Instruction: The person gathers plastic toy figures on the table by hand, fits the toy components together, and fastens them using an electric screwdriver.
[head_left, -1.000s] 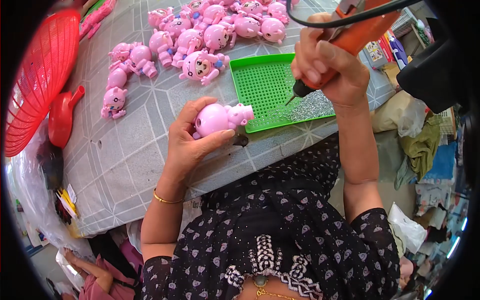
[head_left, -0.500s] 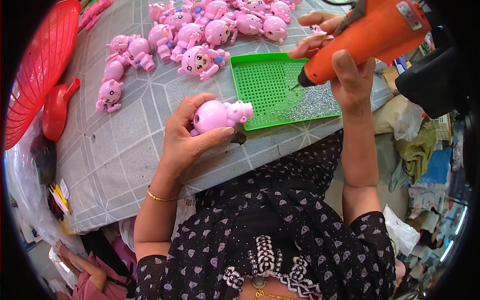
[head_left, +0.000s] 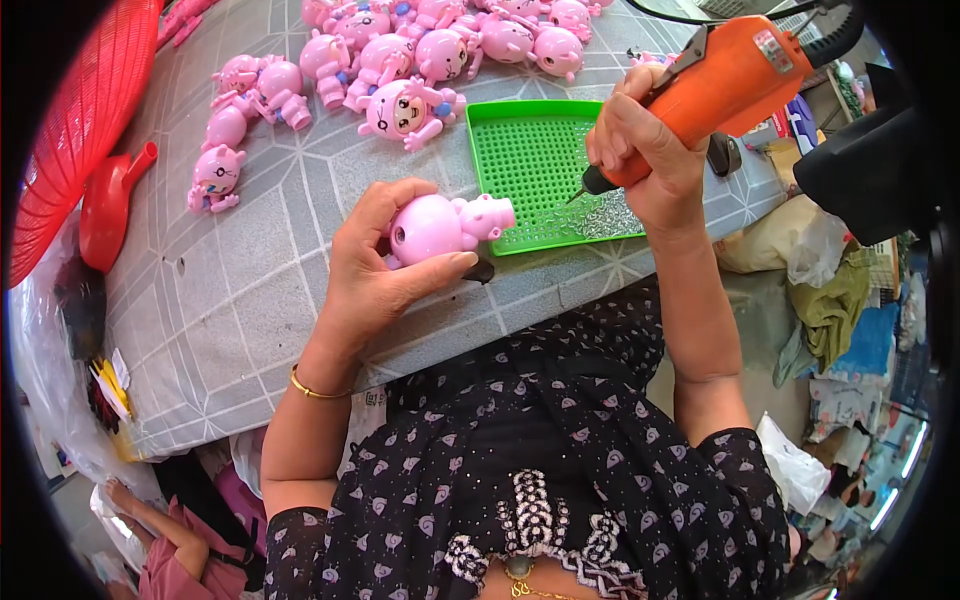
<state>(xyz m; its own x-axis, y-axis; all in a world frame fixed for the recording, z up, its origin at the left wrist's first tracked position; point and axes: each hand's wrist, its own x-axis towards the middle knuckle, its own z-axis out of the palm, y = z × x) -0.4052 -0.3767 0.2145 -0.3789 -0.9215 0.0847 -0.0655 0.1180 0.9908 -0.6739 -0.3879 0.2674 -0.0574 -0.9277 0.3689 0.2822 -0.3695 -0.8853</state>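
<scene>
My left hand [head_left: 375, 255] is closed round a pink plastic doll [head_left: 430, 228] lying on its side, with a dark hole showing in its round head. In my right hand [head_left: 660, 165] is an orange electric screwdriver [head_left: 715, 95], its thin bit angled down to the left. Below the bit sits a green perforated tray [head_left: 530, 160], with many small silvery screws [head_left: 612, 215] heaped at its near right side. Whether a screw sits on the bit tip is too small to tell.
Many pink dolls [head_left: 400, 110] lie across the far part of the table [head_left: 250, 330]. A red mesh basket [head_left: 85, 120] and a red plastic piece [head_left: 110, 215] are at the left. Another person's arm [head_left: 165, 525] shows at lower left.
My right hand has drawn the screwdriver slightly left and down, its fingers now wrapped fully round the body. The left hand still holds the doll in nearly the same place.
</scene>
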